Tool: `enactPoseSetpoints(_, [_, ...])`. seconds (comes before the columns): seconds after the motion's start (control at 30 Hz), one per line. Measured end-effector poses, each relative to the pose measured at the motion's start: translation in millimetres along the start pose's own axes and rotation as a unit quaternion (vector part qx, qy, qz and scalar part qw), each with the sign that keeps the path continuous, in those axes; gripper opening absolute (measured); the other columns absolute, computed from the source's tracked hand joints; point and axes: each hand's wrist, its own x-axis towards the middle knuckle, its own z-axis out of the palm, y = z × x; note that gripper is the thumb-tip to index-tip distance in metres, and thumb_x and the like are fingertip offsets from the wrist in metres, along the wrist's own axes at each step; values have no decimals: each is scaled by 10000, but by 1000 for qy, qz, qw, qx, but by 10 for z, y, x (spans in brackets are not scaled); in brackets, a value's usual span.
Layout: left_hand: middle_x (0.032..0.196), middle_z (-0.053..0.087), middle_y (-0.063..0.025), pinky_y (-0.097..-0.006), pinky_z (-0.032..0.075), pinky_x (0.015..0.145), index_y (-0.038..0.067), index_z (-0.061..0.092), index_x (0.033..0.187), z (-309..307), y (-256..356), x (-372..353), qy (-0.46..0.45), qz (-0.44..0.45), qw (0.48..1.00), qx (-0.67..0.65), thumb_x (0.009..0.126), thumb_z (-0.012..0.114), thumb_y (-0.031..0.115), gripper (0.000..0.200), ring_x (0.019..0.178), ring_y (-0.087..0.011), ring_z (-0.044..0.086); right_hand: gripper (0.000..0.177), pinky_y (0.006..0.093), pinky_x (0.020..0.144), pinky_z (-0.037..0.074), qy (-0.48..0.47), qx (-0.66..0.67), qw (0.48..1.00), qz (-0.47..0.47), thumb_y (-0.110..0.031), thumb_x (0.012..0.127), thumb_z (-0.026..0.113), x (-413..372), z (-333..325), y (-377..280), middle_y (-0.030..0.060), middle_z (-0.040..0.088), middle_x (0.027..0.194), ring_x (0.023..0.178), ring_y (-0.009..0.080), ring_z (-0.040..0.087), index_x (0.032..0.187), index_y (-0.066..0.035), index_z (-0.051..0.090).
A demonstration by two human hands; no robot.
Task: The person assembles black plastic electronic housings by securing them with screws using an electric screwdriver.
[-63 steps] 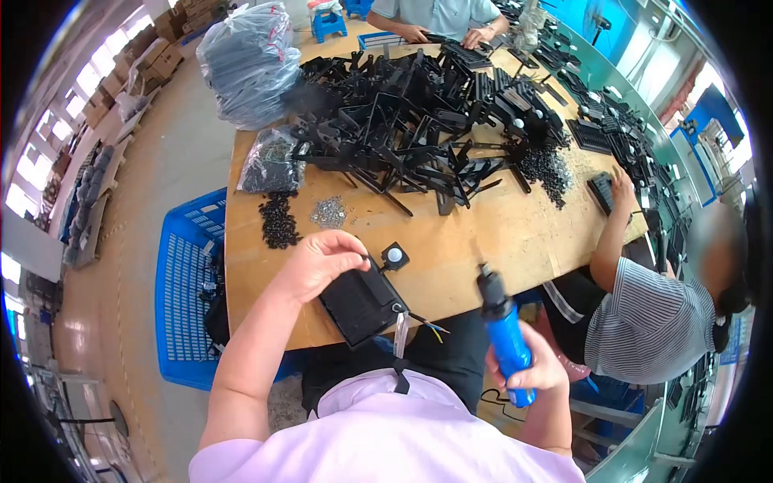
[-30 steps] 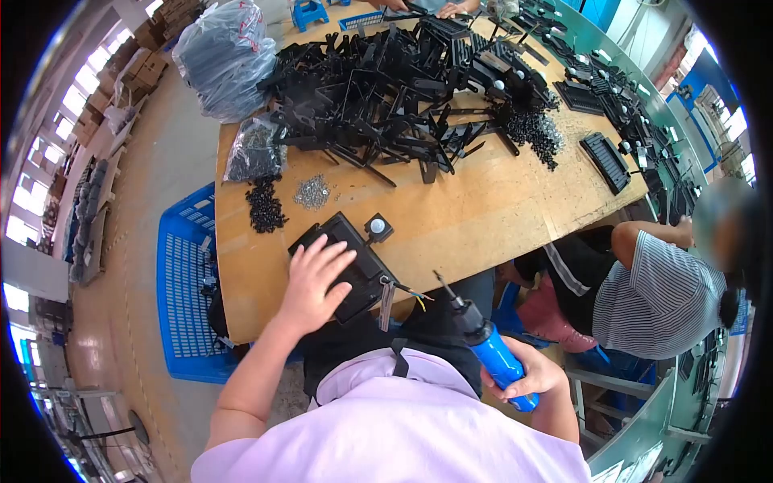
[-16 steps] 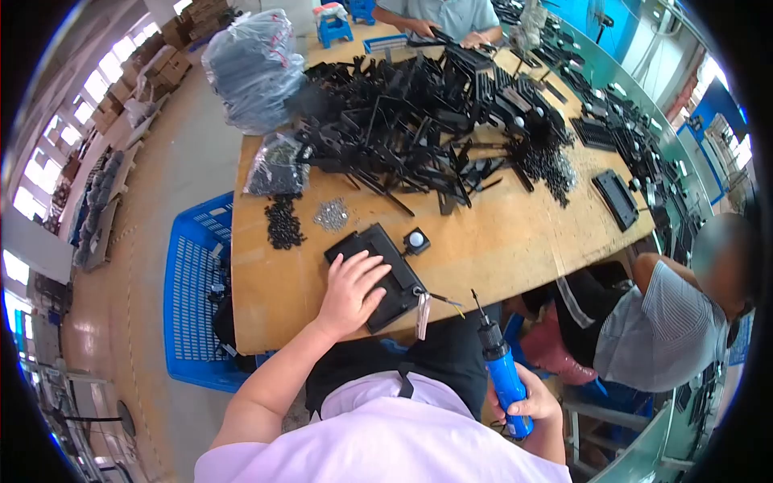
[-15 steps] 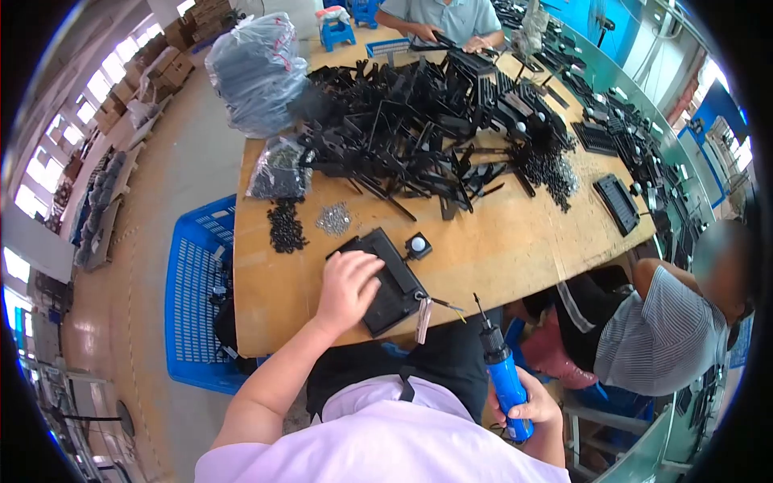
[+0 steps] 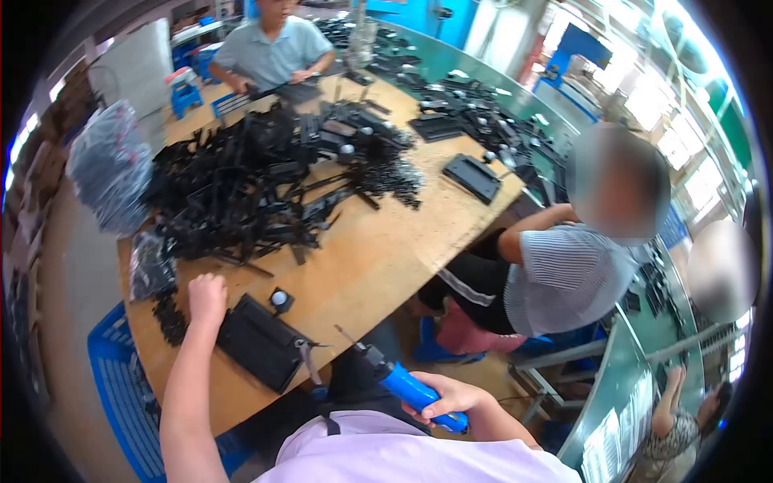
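A flat black panel housing (image 5: 259,344) lies on the wooden table (image 5: 378,258) near its front edge, with a small round sensor (image 5: 279,299) and a short cable at its side. My left hand (image 5: 207,295) rests at the panel's far left corner with fingers curled down; what lies under them is hidden. Just left of it is a heap of small black screws (image 5: 170,319). My right hand (image 5: 448,399) grips a blue electric screwdriver (image 5: 403,386) below the table edge, with its bit pointing up and left toward the panel.
A big pile of black metal brackets (image 5: 241,185) covers the table's middle. A grey plastic bag (image 5: 109,165) and a blue crate (image 5: 121,390) stand at the left. A person in a striped shirt (image 5: 555,278) sits at the right and another person (image 5: 274,52) at the far end.
My head has turned right and up, so the table sits further left in view. My left hand slid off the panel's top to its far left corner. The screwdriver stays in my right hand.
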Motion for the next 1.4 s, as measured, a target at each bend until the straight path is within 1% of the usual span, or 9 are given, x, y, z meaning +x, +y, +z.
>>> enactPoseSetpoints(0.13, [811, 653, -153, -488, 475, 800, 65, 666, 743, 117, -89, 25, -25, 21, 999, 22, 777, 670, 92, 44, 856, -359, 629, 725, 271, 617, 511, 13, -46, 999, -17, -326, 843, 802, -23, 130, -107, 60, 566, 969, 723, 117, 582, 1369, -23, 407])
enactPoseSetpoints(0.43, [805, 644, -145, -482, 490, 799, 71, 664, 793, 237, -96, 7, 46, 22, 998, 23, 796, 626, 76, 38, 847, -364, 624, 770, 265, 637, 506, 13, -38, 998, -44, -357, 818, 839, -131, 213, -71, 67, 572, 996, 742, 121, 583, 1369, -23, 417])
enactPoseSetpoints(0.57, [858, 664, -160, -509, 505, 791, 69, 684, 840, 181, -134, 25, 36, -2, 999, -8, 759, 636, 89, 96, 870, -384, 632, 825, 313, 664, 554, 46, -31, 998, -5, -261, 783, 881, -223, 168, 19, 105, 615, 1042, 814, 167, 640, 1409, -54, 385])
enactPoseSetpoints(0.7, [830, 664, -172, -509, 514, 784, 79, 710, 845, 163, -188, -71, 27, -33, 999, -23, 755, 651, 103, 110, 847, -393, 642, 897, 337, 662, 551, 73, -17, 997, 15, -282, 716, 927, -262, 168, 55, 125, 629, 1006, 803, 192, 652, 1394, -26, 399])
enactPoseSetpoints(0.87, [820, 688, -142, -485, 531, 775, 91, 715, 787, 130, -162, -68, 24, -39, 999, -6, 761, 694, 78, 35, 825, -357, 661, 875, 329, 655, 547, 32, -24, 998, 51, -318, 744, 922, -215, 95, 136, 115, 633, 979, 783, 184, 652, 1378, -9, 405])
enactPoseSetpoints(1.0, [828, 689, -134, -454, 534, 762, 63, 705, 849, -255, 192, -69, 99, -83, 989, -70, 818, 705, 75, 33, 800, -341, 662, 816, 305, 700, 546, -9, -66, 995, 80, -305, 778, 901, -111, 51, 215, 87, 641, 1006, 817, 168, 657, 1371, -5, 428])
enactPoseSetpoints(1.17, [830, 698, -126, -392, 538, 724, 58, 715, 881, -762, 1124, -624, 1, -173, 938, -301, 819, 710, 58, 62, 779, -294, 672, 743, 310, 753, 547, -3, -184, 980, 79, -292, 813, 879, 217, 4, 403, 67, 644, 1031, 883, 152, 645, 1367, -18, 466])
enactPoseSetpoints(1.33, [790, 696, -102, -396, 534, 705, 56, 699, 860, -874, 1579, -1112, -67, -95, 942, -315, 808, 709, 30, 59, 779, -294, 664, 731, 306, 713, 550, 1, -193, 979, 71, -295, 847, 852, 506, -30, 553, 66, 628, 1014, 833, 150, 641, 1385, -14, 444])
enactPoseSetpoints(1.4, [778, 694, -105, -410, 537, 708, 57, 698, 869, -910, 1689, -1191, -74, -100, 945, -302, 797, 715, 21, 83, 780, -297, 664, 866, 341, 925, 510, -1, -163, 980, 113, -327, 829, 852, 535, -24, 486, 132, 608, 1174, 1043, 204, 609, 1491, 0, 399])
